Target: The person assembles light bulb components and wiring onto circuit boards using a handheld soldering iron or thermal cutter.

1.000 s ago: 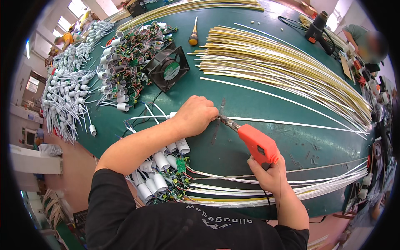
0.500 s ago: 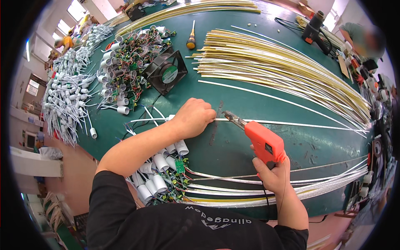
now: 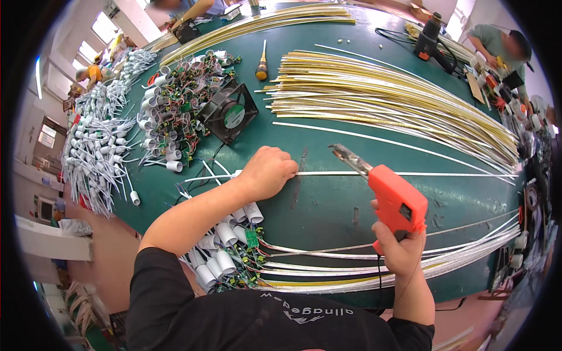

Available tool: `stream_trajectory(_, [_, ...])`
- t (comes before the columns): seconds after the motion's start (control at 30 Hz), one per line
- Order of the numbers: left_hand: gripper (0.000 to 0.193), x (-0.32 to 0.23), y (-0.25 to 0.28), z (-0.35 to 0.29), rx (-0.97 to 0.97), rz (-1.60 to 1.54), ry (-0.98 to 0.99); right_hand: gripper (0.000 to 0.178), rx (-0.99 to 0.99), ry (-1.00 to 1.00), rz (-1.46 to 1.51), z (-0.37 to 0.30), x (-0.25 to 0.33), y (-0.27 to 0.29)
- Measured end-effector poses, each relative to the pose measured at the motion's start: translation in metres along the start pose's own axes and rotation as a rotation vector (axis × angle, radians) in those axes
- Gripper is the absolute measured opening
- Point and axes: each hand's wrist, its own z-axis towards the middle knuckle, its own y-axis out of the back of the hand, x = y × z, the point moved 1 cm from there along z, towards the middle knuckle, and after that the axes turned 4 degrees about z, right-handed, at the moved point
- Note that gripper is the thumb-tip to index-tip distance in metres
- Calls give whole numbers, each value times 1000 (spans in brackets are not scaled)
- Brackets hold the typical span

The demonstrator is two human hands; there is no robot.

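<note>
My left hand (image 3: 266, 172) is closed at the left end of a thin white LED strip (image 3: 421, 174), which stretches right across the green table. Its fingertips hide the strip's very end. In my right hand (image 3: 400, 248) is a red soldering gun (image 3: 399, 199), held by its grip. The gun's metal tip points up and left, apart from the strip and to the right of my left hand. Below my left forearm lie white plastic tubes (image 3: 225, 233) with green circuit boards (image 3: 252, 237), joined by wires to several strips (image 3: 351, 269).
A black fan (image 3: 231, 114) stands beyond my left hand, beside a heap of wired circuit boards (image 3: 184, 99). White cabled tubes (image 3: 96, 152) pile up left. A screwdriver (image 3: 261, 69), loose strips (image 3: 380, 88) and a black heat gun (image 3: 430, 38) lie farther off. Other people work around the table.
My right hand has drawn the soldering gun to the right, so its tip is farther from my left hand. My left hand stays closed at the strip's end. The view has shifted slightly.
</note>
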Motion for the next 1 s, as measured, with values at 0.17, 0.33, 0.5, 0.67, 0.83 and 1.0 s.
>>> stream_trajectory(0.17, [3,-1,2,0,0,35,-32,39,-111,25,165,-2,15,10])
stream_trajectory(0.33, [12,-8,10,1,60,70,-32,44,-111,24,162,-3,13,22])
stream_trajectory(0.5, [30,-3,31,7,326,-275,204,45,-99,99,190,2,11,24])
stream_trajectory(0.67, [25,-11,70,8,512,-806,452,41,-142,-8,212,-4,23,33])
stream_trajectory(0.83, [15,-34,81,3,761,-782,615,48,-131,101,243,-4,18,43])
stream_trajectory(1.0, [15,-37,77,-25,783,-766,354,48,-152,158,261,-5,25,50])
